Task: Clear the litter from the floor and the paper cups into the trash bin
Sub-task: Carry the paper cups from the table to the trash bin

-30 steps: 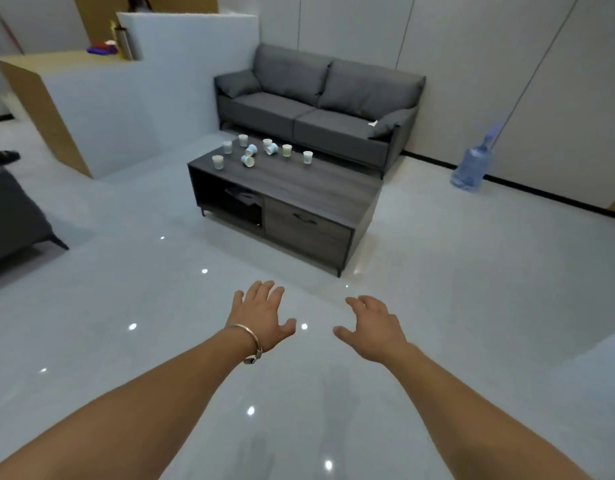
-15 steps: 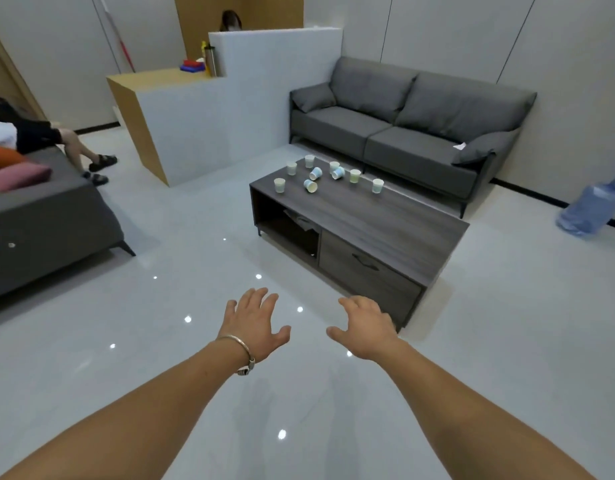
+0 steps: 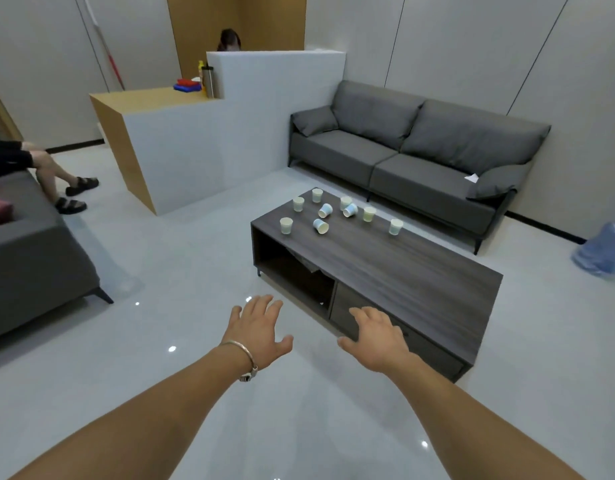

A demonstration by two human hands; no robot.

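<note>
Several paper cups (image 3: 323, 226) stand or lie tipped on the far left end of a dark wooden coffee table (image 3: 420, 271). My left hand (image 3: 259, 327), with a bracelet at the wrist, is stretched out over the floor with fingers spread and holds nothing. My right hand (image 3: 377, 336) is held out before the table's near front, fingers relaxed and empty. A scrap of white paper (image 3: 471, 177) lies on the sofa's right end. No trash bin is in view.
A grey sofa (image 3: 403, 157) stands behind the table. A white and wood counter (image 3: 181, 147) is at the back left. A person's legs (image 3: 56, 174) rest by a grey seat (image 3: 32, 251) on the left. A blue water jug (image 3: 604, 247) lies at the right.
The view has swung left and closer to the table, which now fills more of the frame. Both hands stay stretched out and empty. The seated person's legs have come into sight.
</note>
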